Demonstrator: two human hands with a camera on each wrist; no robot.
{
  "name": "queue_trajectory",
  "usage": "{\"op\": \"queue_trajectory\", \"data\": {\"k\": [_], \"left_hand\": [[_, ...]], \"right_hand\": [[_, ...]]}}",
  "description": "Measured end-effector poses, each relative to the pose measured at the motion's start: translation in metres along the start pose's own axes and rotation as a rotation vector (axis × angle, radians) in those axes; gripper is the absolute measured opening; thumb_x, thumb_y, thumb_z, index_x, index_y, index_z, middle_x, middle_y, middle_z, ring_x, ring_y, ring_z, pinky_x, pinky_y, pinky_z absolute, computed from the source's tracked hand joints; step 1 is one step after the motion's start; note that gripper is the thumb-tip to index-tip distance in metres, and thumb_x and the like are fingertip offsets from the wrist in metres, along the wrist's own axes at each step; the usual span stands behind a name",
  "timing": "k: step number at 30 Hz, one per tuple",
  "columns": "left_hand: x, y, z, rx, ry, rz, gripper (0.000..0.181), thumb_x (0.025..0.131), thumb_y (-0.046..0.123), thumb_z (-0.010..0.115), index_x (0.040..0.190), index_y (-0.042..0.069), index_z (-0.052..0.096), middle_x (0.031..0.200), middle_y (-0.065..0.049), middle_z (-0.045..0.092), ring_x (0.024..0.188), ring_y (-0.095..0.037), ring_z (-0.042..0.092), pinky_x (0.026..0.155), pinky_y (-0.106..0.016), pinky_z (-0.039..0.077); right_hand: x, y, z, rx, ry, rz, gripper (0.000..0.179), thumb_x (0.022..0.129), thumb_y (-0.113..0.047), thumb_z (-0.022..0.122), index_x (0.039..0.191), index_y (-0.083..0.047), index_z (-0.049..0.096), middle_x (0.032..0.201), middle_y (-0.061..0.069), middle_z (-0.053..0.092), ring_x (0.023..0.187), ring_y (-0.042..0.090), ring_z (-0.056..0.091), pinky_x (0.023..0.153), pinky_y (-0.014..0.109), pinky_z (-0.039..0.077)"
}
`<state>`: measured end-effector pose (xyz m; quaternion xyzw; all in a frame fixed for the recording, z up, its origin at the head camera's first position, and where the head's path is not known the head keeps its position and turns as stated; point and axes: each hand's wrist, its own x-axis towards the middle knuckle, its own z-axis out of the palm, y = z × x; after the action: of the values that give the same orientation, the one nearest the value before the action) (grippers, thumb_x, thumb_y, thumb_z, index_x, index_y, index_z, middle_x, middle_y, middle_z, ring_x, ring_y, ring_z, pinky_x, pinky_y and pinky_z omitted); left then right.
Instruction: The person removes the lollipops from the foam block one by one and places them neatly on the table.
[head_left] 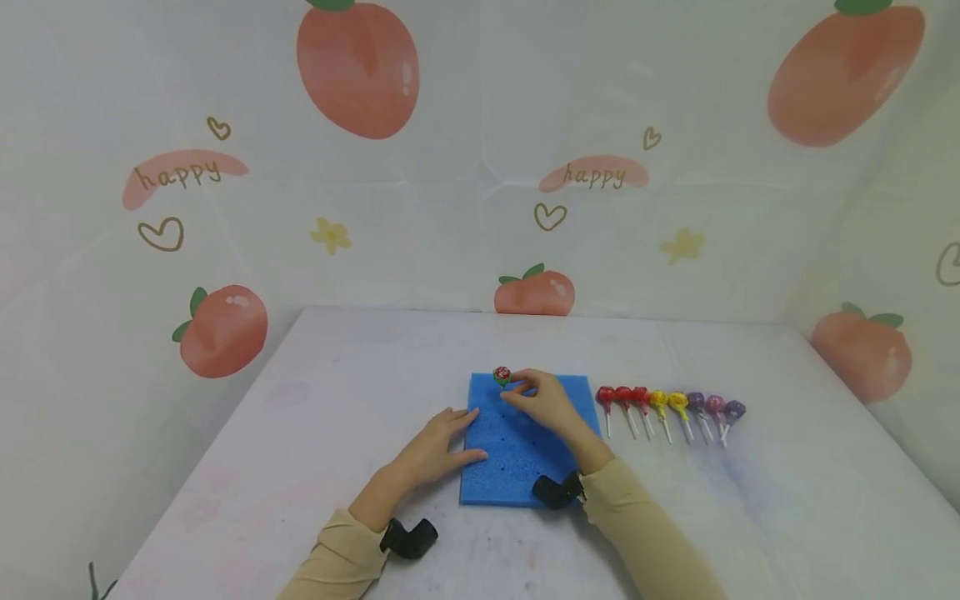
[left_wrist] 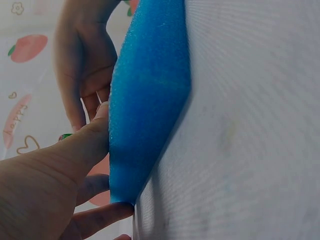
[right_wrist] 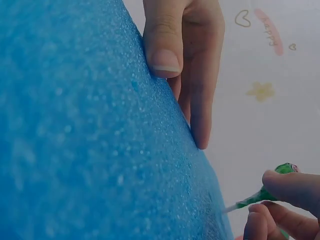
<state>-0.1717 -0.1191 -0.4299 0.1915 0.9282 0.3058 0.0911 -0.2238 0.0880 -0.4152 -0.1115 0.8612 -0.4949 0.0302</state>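
Note:
A blue foam board (head_left: 491,483) with small dark holes lies flat on the table. Near its far left corner stands a lollipop (head_left: 502,376) in a green and red wrapper. My right hand (head_left: 547,404) pinches it between thumb and fingers from the right. In the right wrist view, the white stick of the green-wrapped lollipop (right_wrist: 286,168) meets the foam surface at a slant. My left hand (head_left: 435,446) rests at the board's left edge, fingers extended and spread, its thumb (right_wrist: 165,57) on the top face.
Right of the board, a row of wrapped lollipops (head_left: 678,402) lies on the white table (head_left: 360,375): red, yellow, purple and pink, sticks toward me. A printed cloth (head_left: 450,208) hangs behind the table. Black wrist mounts (head_left: 408,539) sit on both sleeves.

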Motion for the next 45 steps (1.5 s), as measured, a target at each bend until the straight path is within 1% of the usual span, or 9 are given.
{"op": "queue_trajectory", "data": {"k": [4, 11, 20, 24, 27, 31, 34, 40, 45], "left_hand": [[0.0, 0.001, -0.001, 0.006, 0.001, -0.002, 0.069, 0.087, 0.042, 0.062, 0.142, 0.009, 0.04, 0.144, -0.019, 0.041, 0.139, -0.042, 0.028, 0.109, -0.058, 0.029], [-0.001, 0.001, -0.001, 0.006, 0.006, 0.019, 0.069, 0.086, 0.041, 0.064, 0.141, 0.007, 0.041, 0.143, -0.021, 0.042, 0.137, -0.043, 0.029, 0.109, -0.058, 0.03], [0.0, -0.001, 0.0, -0.004, 0.005, 0.013, 0.069, 0.086, 0.041, 0.064, 0.141, 0.007, 0.041, 0.144, -0.02, 0.041, 0.138, -0.043, 0.028, 0.11, -0.058, 0.029], [0.0, 0.001, 0.0, -0.004, 0.002, 0.009, 0.069, 0.086, 0.041, 0.064, 0.142, 0.007, 0.04, 0.144, -0.02, 0.041, 0.138, -0.043, 0.027, 0.11, -0.058, 0.028], [-0.001, 0.001, -0.001, -0.01, -0.001, 0.009, 0.069, 0.086, 0.041, 0.064, 0.141, 0.007, 0.04, 0.144, -0.021, 0.041, 0.138, -0.043, 0.027, 0.11, -0.058, 0.028], [-0.001, 0.001, -0.001, -0.003, -0.001, 0.016, 0.069, 0.086, 0.041, 0.064, 0.141, 0.008, 0.041, 0.144, -0.02, 0.042, 0.138, -0.043, 0.028, 0.109, -0.057, 0.029], [0.0, 0.0, -0.001, 0.001, 0.005, 0.019, 0.068, 0.086, 0.041, 0.064, 0.141, 0.008, 0.041, 0.143, -0.02, 0.042, 0.138, -0.043, 0.028, 0.109, -0.057, 0.029], [0.0, -0.001, -0.001, -0.011, 0.007, 0.011, 0.068, 0.086, 0.041, 0.064, 0.141, 0.008, 0.041, 0.144, -0.02, 0.042, 0.138, -0.043, 0.028, 0.109, -0.058, 0.029], [0.0, 0.0, 0.0, -0.016, 0.006, 0.005, 0.068, 0.086, 0.041, 0.064, 0.142, 0.009, 0.041, 0.144, -0.02, 0.041, 0.139, -0.043, 0.027, 0.109, -0.058, 0.028]], "right_hand": [[0.002, -0.001, 0.002, 0.022, -0.004, 0.015, 0.04, 0.085, -0.016, 0.068, 0.118, 0.004, 0.059, 0.093, 0.019, 0.069, 0.069, 0.018, 0.065, 0.058, 0.023, 0.047], [0.005, -0.001, 0.008, 0.005, 0.014, 0.037, 0.041, 0.084, -0.016, 0.068, 0.119, 0.004, 0.058, 0.093, 0.018, 0.069, 0.068, 0.016, 0.063, 0.057, 0.023, 0.046], [0.009, -0.001, 0.012, 0.029, 0.049, 0.036, 0.019, 0.083, -0.013, 0.069, 0.098, -0.002, 0.065, 0.086, 0.015, 0.067, 0.064, 0.013, 0.06, 0.054, 0.023, 0.043], [0.01, -0.001, 0.012, 0.038, 0.065, 0.035, 0.018, 0.082, -0.013, 0.07, 0.096, -0.003, 0.066, 0.085, 0.014, 0.067, 0.065, 0.013, 0.06, 0.054, 0.023, 0.042], [0.009, -0.002, 0.011, 0.053, 0.075, 0.023, 0.018, 0.082, -0.013, 0.07, 0.097, -0.002, 0.067, 0.085, 0.014, 0.067, 0.07, 0.015, 0.06, 0.056, 0.024, 0.044], [0.008, -0.008, 0.007, 0.074, 0.09, -0.029, 0.018, 0.083, -0.012, 0.07, 0.098, -0.002, 0.067, 0.088, 0.015, 0.067, 0.079, 0.021, 0.061, 0.065, 0.027, 0.049], [0.007, -0.012, 0.002, 0.074, 0.099, -0.066, 0.019, 0.083, -0.013, 0.069, 0.099, -0.002, 0.067, 0.089, 0.016, 0.067, 0.081, 0.024, 0.062, 0.069, 0.028, 0.051], [0.005, -0.019, -0.006, 0.072, 0.074, -0.046, 0.021, 0.083, -0.014, 0.069, 0.101, -0.004, 0.068, 0.091, 0.015, 0.066, 0.075, 0.019, 0.062, 0.065, 0.024, 0.05], [0.001, -0.018, -0.011, 0.086, 0.058, -0.029, 0.022, 0.084, -0.016, 0.068, 0.102, -0.003, 0.067, 0.093, 0.016, 0.066, 0.074, 0.017, 0.062, 0.064, 0.023, 0.049]]}}
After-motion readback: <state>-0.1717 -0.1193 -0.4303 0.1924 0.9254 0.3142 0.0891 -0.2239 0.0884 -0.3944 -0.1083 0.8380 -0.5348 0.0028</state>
